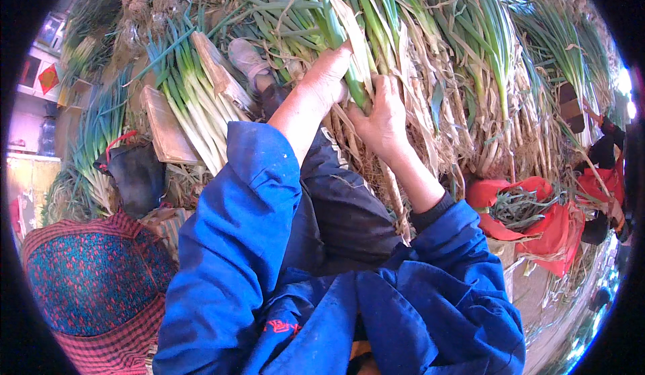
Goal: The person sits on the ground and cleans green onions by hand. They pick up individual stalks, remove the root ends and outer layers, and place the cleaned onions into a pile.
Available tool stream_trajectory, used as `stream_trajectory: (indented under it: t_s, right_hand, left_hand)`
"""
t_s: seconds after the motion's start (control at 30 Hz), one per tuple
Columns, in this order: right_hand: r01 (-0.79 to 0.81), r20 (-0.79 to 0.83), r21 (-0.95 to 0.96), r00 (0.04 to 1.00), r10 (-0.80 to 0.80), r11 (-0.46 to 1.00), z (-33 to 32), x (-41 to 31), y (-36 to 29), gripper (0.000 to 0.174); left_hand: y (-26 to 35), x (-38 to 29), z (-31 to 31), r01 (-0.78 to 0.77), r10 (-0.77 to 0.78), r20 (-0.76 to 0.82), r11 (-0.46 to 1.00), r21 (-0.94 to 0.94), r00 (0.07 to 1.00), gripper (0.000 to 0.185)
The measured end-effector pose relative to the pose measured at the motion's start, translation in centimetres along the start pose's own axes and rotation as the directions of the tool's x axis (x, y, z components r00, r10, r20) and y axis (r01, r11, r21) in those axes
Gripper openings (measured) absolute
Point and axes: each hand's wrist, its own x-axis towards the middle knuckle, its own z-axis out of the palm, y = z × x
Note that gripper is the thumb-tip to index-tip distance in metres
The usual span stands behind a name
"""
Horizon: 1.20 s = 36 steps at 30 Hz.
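My left hand (325, 75) is closed around the leafy upper part of a long green onion (355, 80) with dry outer leaves. Close beside it, my right hand (381, 115) grips the same plant a little lower, thumb and fingers around the stalk. The plant's root end hangs down toward my lap. Beyond both hands lies a thick heap of untrimmed green onions (484, 73) with dry leaves and roots. To the left, a bunch of peeled green onions (194, 108) with white stalks rests on a wooden board (166, 128).
Another person in a patterned garment (95, 279) sits at the lower left, near more peeled onions (95, 163). A red bag (549, 234) with green leaf scraps lies at the right. Another person's dark sleeve (607, 141) shows at the far right. My shoe (247, 60) stands among the onions.
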Motion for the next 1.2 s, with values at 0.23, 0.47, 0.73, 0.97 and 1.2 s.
stream_trajectory:
  t_s: [0.23, 0.47, 0.73, 0.97, 1.2]
  right_hand:
    - [-0.089, 0.037, 0.051, 0.995, 0.088, 0.995, -0.5, 1.3, 0.7, 0.033]
    - [-0.406, 0.245, 0.707, 0.909, 0.337, 0.58, -2.7, 2.3, 2.4, 0.019]
    - [-0.307, 0.091, 0.745, 0.926, 0.366, 0.593, -0.7, 1.3, 1.6, 0.025]
    - [-0.287, -0.012, 0.787, 0.878, 0.479, 0.545, -3.0, -2.2, -1.0, 0.022]
    - [-0.253, 0.07, 0.869, 0.914, 0.4, 0.425, -2.5, 0.6, 1.3, 0.015]
  left_hand:
    - [1.6, -1.2, 0.7, 0.131, -0.128, 0.079, 0.99, -0.042, 0.989, 0.047]
    - [1.9, -0.1, -1.4, 0.21, -0.181, -0.15, 0.954, 0.212, 0.972, 0.044]
    - [0.7, 0.8, -1.8, 0.013, 0.026, -0.174, 0.975, 0.221, 0.984, 0.03]
    - [2.0, 0.7, -2.5, -0.147, 0.208, -0.208, 0.95, 0.274, 0.956, 0.027]
    - [1.9, -0.1, -1.8, -0.081, 0.167, -0.177, 0.907, 0.414, 0.97, 0.03]
